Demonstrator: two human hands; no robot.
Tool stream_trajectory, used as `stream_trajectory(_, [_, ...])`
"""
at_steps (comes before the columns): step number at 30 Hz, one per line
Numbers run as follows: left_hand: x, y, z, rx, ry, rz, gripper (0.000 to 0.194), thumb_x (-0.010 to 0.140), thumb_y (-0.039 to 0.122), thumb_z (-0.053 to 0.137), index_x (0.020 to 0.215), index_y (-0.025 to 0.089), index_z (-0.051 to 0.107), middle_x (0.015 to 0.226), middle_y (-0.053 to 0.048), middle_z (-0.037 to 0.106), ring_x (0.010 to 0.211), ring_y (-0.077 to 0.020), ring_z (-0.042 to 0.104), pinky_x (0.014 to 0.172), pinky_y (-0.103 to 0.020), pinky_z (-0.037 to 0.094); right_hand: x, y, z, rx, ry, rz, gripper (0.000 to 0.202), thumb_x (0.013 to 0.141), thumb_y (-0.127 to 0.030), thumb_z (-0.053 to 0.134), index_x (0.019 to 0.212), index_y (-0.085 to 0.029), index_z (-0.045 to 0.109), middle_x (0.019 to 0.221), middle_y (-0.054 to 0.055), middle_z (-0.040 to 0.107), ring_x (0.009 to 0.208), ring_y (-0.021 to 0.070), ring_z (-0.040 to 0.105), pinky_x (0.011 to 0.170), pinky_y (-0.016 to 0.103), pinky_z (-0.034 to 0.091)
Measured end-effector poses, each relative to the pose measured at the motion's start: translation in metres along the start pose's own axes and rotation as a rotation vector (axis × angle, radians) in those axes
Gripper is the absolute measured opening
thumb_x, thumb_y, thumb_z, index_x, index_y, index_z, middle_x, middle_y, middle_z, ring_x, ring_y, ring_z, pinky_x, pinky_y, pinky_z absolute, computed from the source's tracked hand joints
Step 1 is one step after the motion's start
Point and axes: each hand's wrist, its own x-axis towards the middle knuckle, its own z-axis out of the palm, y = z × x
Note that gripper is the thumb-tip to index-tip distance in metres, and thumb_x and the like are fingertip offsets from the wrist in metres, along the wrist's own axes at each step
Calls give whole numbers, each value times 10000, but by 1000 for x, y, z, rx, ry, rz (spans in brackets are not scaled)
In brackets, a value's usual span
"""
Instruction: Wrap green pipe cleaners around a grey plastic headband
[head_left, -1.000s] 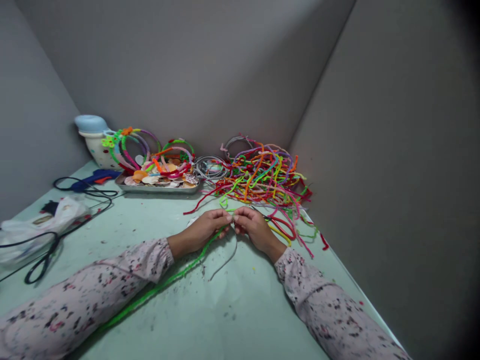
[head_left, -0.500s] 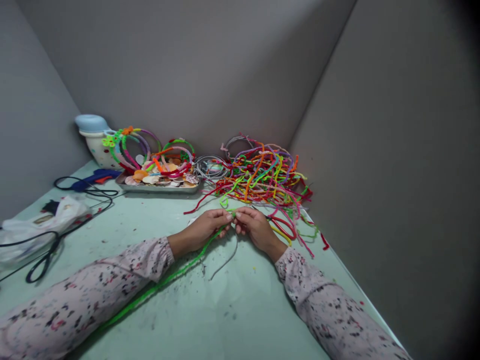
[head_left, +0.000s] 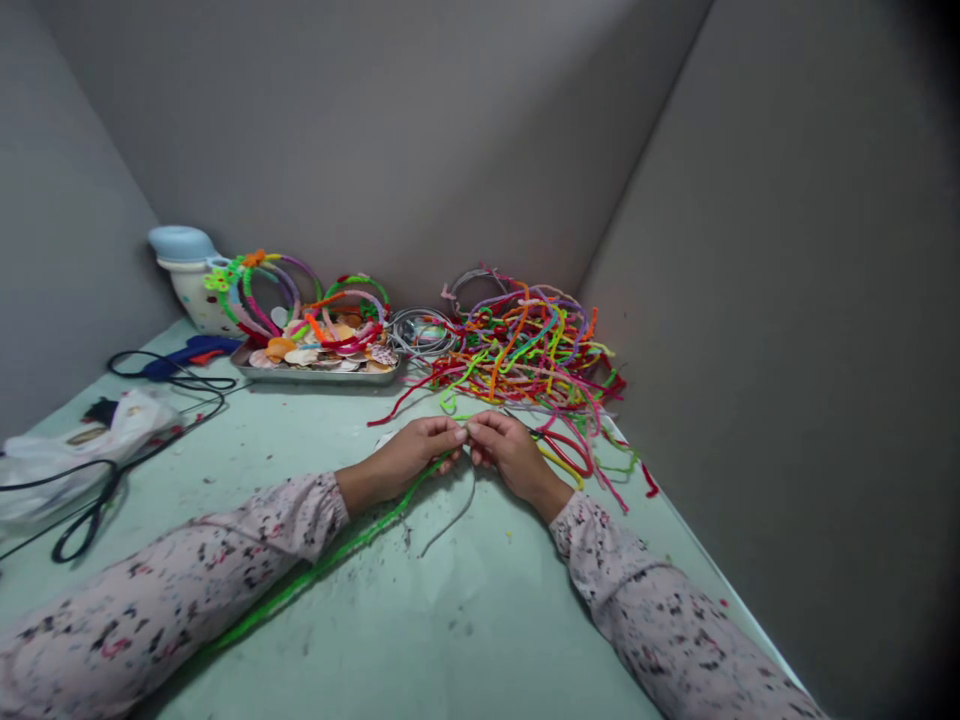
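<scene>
My left hand [head_left: 424,447] pinches a long green pipe cleaner [head_left: 341,557], whose length trails from the fingers down to the lower left, under my left sleeve. Fingertip to fingertip with it, my right hand [head_left: 510,450] is closed in a pinch at the pipe cleaner's upper end. A thin grey wire [head_left: 459,517] hangs from between the hands and curves down over the table. The fingers hide how wire and pipe cleaner meet. Scissors with red handles [head_left: 570,447] lie just beyond my right hand, partly covered.
A tangled heap of coloured pipe cleaners [head_left: 525,345] lies behind my hands, beside a coil of grey wire [head_left: 421,335]. Further left are a metal tray [head_left: 319,377] of shells and decorated hoops, a white cup with a blue lid [head_left: 199,290], a black cable [head_left: 124,467] and a plastic bag [head_left: 45,465].
Both hands stay almost in place, still pinching together. My right fingertips have shifted slightly, and less green shows between the hands.
</scene>
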Motion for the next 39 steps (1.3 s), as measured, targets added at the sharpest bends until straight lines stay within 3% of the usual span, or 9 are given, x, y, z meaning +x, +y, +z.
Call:
stream_trajectory(9, [-1, 0, 0, -91, -33, -44, 204, 781, 319, 642, 799, 120, 601, 704, -12, 583, 545, -73, 470, 522, -206, 363, 2, 3, 1, 11, 64, -12, 182, 829, -368, 555, 777, -193, 556, 534, -44, 539, 469, 91, 459, 479, 203, 344])
stream_trajectory(16, [1, -4, -3, -93, 3, -64, 156, 750, 258, 649, 739, 137, 552, 637, 14, 541, 497, -69, 466, 451, -191, 307, 3, 1, 0, 94, 9, 32, 212, 793, -384, 610, 797, -174, 586, 589, -26, 571, 482, 80, 484, 456, 187, 348])
stream_trajectory(28, [1, -4, -3, -94, 9, -59, 164, 745, 266, 652, 745, 130, 561, 647, 6, 545, 485, -61, 457, 432, -188, 290, 3, -2, -2, 252, -9, 63, 208, 746, -276, 611, 906, -162, 680, 667, -4, 591, 495, 80, 528, 421, 187, 345])
stream_trajectory(33, [1, -4, -2, -62, 0, -67, 170, 753, 277, 644, 742, 136, 551, 637, 7, 541, 498, -68, 459, 435, -183, 292, 4, 1, 0, 200, 11, 60, 154, 763, -303, 609, 829, -168, 641, 632, -20, 571, 473, 76, 512, 408, 186, 328])
stream_trajectory(39, [1, -2, -2, -71, -20, -66, 180, 755, 290, 644, 747, 129, 562, 729, -28, 623, 508, -61, 473, 453, -187, 311, 4, 5, 7, 101, 36, 18, 247, 817, -432, 573, 846, -187, 583, 564, -49, 535, 454, 74, 468, 423, 183, 332])
